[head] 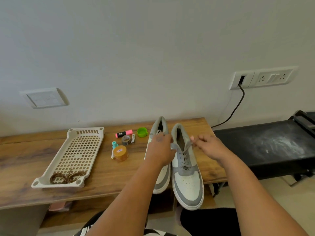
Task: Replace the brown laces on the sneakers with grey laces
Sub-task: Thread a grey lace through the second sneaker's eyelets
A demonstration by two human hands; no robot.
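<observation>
Both bare forearms reach forward side by side. The left hand (161, 147) lies knuckles-up, fingers curled downward. The right hand (207, 144) pinches with fingertips bent inward.

Soft, even daylight; edges bowed, perhaps slightly blurred.

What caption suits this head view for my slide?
Both hands lacing grey laces on the right sneaker.

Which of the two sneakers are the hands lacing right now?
The right-hand sneaker, toe overhanging the table edge: both hands pull grey lace ends at its top eyelets. The other sneaker lies mostly hidden behind the left hand.
</observation>
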